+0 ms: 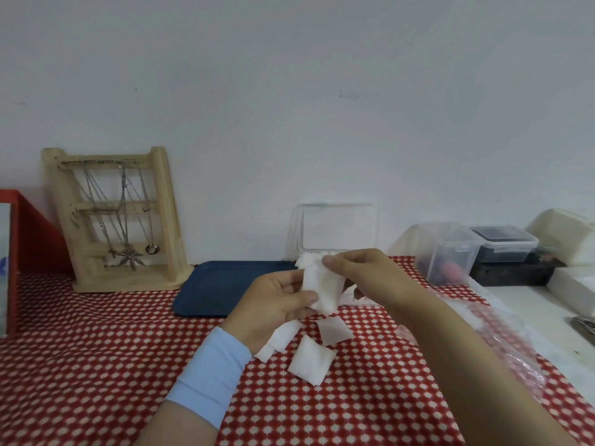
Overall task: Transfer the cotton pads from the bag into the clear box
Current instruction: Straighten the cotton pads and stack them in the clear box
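Note:
My left hand (277,304) holds a small stack of white cotton pads (322,289), thumb pressed on its front. My right hand (360,272) pinches the top edge of the same stack. Just behind the hands stands the clear box (336,230), its lid raised against the wall and white pads showing along its front rim. Three loose pads (310,360) lie on the red patterned cloth below my hands, one partly under my left wrist. The crumpled clear bag (505,336) lies to the right beside my right forearm.
A dark blue tray (219,284) lies left of the box. A wooden jewelry stand (119,220) with necklaces leans at the back left, next to a red bin (29,249). Clear and dark lidded containers (450,249) and white items crowd the right side.

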The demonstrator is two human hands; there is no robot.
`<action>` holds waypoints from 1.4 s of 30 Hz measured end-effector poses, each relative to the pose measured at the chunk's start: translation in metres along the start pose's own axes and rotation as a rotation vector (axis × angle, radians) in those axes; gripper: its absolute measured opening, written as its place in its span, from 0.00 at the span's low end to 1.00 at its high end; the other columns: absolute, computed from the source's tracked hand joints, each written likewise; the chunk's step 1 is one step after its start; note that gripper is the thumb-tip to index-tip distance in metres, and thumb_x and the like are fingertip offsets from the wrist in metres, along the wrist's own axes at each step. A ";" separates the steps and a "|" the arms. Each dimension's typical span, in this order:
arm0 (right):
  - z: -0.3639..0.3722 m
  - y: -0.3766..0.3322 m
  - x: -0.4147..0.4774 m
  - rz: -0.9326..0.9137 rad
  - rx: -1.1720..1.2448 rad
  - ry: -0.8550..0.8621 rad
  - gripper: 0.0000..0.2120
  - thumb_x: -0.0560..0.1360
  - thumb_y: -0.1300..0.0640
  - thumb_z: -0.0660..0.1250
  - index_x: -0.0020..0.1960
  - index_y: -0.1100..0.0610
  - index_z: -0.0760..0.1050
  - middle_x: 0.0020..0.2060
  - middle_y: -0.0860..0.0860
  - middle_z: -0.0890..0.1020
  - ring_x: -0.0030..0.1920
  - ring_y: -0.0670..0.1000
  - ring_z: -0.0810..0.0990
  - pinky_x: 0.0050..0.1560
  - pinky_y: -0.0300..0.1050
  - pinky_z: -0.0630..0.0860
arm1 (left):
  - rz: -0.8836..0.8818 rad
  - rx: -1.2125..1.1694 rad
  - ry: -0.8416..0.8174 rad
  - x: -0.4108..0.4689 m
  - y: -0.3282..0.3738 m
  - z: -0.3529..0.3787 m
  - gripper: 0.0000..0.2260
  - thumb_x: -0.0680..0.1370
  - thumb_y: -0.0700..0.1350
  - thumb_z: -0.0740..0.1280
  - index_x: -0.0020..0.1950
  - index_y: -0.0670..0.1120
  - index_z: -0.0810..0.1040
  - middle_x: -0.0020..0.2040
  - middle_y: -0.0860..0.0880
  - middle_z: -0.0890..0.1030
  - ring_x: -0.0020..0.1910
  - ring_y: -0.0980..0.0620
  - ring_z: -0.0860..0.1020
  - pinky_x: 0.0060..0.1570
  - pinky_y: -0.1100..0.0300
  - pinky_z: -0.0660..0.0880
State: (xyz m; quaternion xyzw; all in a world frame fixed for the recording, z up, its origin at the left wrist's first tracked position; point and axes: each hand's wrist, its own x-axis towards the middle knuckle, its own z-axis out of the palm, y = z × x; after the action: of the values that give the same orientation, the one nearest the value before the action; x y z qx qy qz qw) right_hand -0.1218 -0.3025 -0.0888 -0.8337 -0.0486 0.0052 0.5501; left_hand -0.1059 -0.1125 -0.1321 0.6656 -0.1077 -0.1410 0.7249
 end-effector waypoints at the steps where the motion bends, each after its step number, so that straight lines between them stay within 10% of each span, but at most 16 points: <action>1: -0.001 0.001 0.001 0.006 0.002 0.008 0.08 0.80 0.47 0.67 0.50 0.47 0.83 0.46 0.43 0.85 0.41 0.42 0.83 0.37 0.33 0.75 | 0.001 0.033 0.005 0.000 0.000 -0.001 0.18 0.77 0.33 0.71 0.66 0.42 0.79 0.55 0.46 0.87 0.55 0.48 0.85 0.54 0.53 0.82; 10: -0.001 0.003 0.003 0.084 0.142 0.167 0.05 0.79 0.52 0.69 0.46 0.50 0.83 0.46 0.47 0.85 0.44 0.46 0.83 0.40 0.37 0.78 | -0.024 0.119 0.069 0.000 -0.001 -0.002 0.18 0.76 0.33 0.72 0.64 0.45 0.81 0.54 0.49 0.87 0.53 0.52 0.86 0.52 0.57 0.83; 14: -0.007 -0.001 0.006 -0.093 0.173 0.417 0.08 0.81 0.56 0.67 0.44 0.52 0.82 0.40 0.47 0.84 0.29 0.41 0.79 0.30 0.34 0.72 | -0.075 0.002 0.110 0.004 -0.004 -0.006 0.15 0.76 0.32 0.72 0.63 0.41 0.81 0.53 0.45 0.87 0.53 0.48 0.86 0.55 0.54 0.82; 21: 0.002 -0.006 -0.002 -0.188 0.030 0.046 0.04 0.78 0.56 0.71 0.48 0.53 0.85 0.38 0.46 0.85 0.29 0.41 0.77 0.29 0.35 0.73 | -0.157 -0.202 0.115 0.002 -0.003 0.005 0.10 0.81 0.39 0.67 0.60 0.37 0.81 0.52 0.40 0.87 0.50 0.45 0.87 0.44 0.57 0.83; 29: 0.019 0.007 0.010 -0.240 -0.241 0.181 0.02 0.76 0.55 0.73 0.46 0.48 0.82 0.46 0.44 0.85 0.48 0.44 0.82 0.49 0.37 0.81 | -0.183 -0.296 0.027 0.000 0.000 0.009 0.14 0.82 0.43 0.67 0.64 0.36 0.79 0.57 0.37 0.85 0.57 0.43 0.84 0.52 0.54 0.83; 36: 0.020 0.012 0.009 -0.342 -0.527 0.312 0.07 0.76 0.45 0.70 0.54 0.42 0.81 0.52 0.38 0.79 0.42 0.39 0.74 0.48 0.39 0.76 | -0.169 -0.313 -0.010 0.000 0.003 0.006 0.18 0.79 0.49 0.69 0.64 0.40 0.80 0.58 0.39 0.85 0.57 0.43 0.84 0.57 0.50 0.81; 42: 0.014 0.013 0.010 -0.208 -0.623 0.226 0.08 0.81 0.51 0.65 0.56 0.49 0.82 0.51 0.42 0.85 0.46 0.44 0.82 0.54 0.43 0.80 | -0.135 -0.083 0.204 0.006 0.000 -0.016 0.12 0.77 0.33 0.71 0.61 0.37 0.81 0.52 0.41 0.87 0.50 0.45 0.86 0.47 0.55 0.84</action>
State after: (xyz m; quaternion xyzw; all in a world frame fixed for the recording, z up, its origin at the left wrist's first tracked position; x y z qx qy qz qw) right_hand -0.1113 -0.2937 -0.1057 -0.9475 -0.0712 -0.1583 0.2687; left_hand -0.0948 -0.0997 -0.1341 0.6518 0.0174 -0.1252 0.7478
